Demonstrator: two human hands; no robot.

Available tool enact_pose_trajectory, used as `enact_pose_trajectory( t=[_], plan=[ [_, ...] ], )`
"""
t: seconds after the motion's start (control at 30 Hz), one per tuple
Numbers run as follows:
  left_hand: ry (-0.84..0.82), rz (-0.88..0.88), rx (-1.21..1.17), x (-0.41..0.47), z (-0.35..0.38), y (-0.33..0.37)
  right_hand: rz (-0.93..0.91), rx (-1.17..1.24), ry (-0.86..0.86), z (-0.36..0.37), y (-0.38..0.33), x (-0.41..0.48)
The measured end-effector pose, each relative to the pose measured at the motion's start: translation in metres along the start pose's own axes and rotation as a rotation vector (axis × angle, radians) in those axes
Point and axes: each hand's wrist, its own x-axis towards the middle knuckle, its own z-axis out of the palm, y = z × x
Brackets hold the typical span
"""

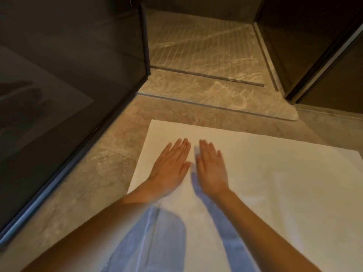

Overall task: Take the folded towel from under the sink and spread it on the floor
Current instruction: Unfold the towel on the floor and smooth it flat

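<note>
Floor (110, 173) of grey-brown stone tile fills the lower half of the view, with a dark glass panel (68, 75) standing along its left side and a raised stone step (216, 95) beyond, leading to a ribbed shower floor (200, 46). On the tiles lies the towel (275, 183), white and opened out flat, its far edge just short of the step and its left edge well apart from the glass panel; its right side runs out of view. Both hands rest on its left part, near the left edge. The left hand (170, 165) lies palm down with fingers straight and together, pressing on the cloth and gripping nothing. The right hand (211, 167) sits just beside it, also flat and open (slightly blurred), thumbs nearly meeting. The cloth looks smooth across the far half, with a faint lengthwise crease (154, 228) between the forearms, where bluish shadows fall on it. Its far left corner (152, 121) lies square on the tile.
</note>
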Motion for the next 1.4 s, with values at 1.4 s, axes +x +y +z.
enact_pose_trajectory(
  t=[1.4],
  plan=[
    [-0.134, 0.076, -0.034, -0.149, 0.016, 0.041, 0.008, -0.118, -0.172, 0.028, -0.044, -0.16]
  ],
)
